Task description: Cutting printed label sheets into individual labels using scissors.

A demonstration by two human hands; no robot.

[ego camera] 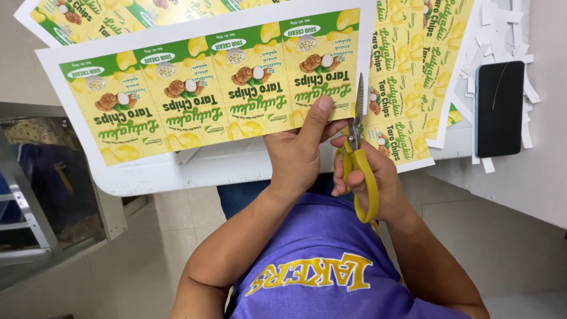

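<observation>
Yellow scissors [358, 159] against label sheet [207, 94]

Around the white bench [549, 177]

A black phone [499, 108] lies face up on the bench, with white paper offcuts [502, 23] scattered around and under it. More printed yellow-and-green sheets [413, 65] lie stacked just beside the phone. Below are a tiled floor [147, 260] and a grey metal frame [26, 218] at left.

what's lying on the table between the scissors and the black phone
In the head view, another printed label sheet and loose white paper strips lie between the scissors and the black phone.
</observation>
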